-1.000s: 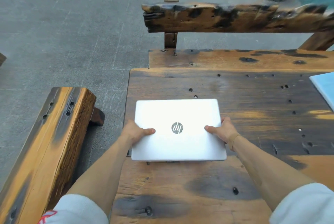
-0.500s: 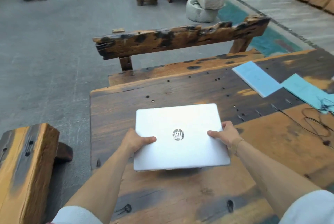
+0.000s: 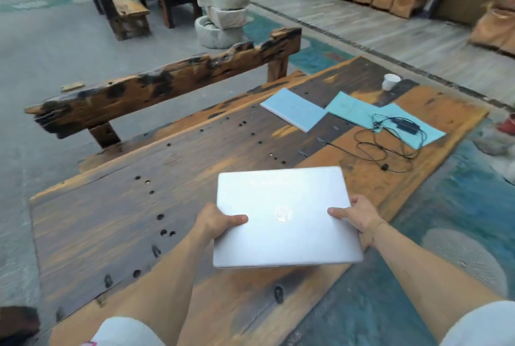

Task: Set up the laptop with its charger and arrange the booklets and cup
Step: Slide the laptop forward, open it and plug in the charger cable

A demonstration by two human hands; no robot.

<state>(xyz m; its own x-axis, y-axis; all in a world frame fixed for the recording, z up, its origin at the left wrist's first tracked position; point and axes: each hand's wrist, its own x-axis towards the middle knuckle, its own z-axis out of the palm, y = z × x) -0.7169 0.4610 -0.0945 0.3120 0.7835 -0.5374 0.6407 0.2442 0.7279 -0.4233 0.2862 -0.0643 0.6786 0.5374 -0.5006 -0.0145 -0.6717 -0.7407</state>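
Observation:
A closed silver laptop (image 3: 284, 220) is held above the near part of the wooden table (image 3: 117, 206). My left hand (image 3: 214, 221) grips its left edge and my right hand (image 3: 359, 216) grips its right edge, thumbs on the lid. Farther right on the table lie three pale blue booklets: one (image 3: 292, 108) apart at the left, the second booklet (image 3: 348, 108) overlapping the third booklet (image 3: 429, 131). The black charger (image 3: 404, 124) rests on that third booklet, its cable (image 3: 373, 150) looped over the wood. A white cup (image 3: 390, 82) stands at the far right end.
A rough wooden bench (image 3: 156, 86) runs along the table's far side. Stacked stone basins (image 3: 223, 16) stand on the floor behind it. Blue patterned floor (image 3: 418, 276) lies to the right of the table. More wooden tables and benches fill the background.
The laptop has been lifted off the table and carried to the right in both hands. The view swung right and up, bringing the booklets, charger and cup into sight.

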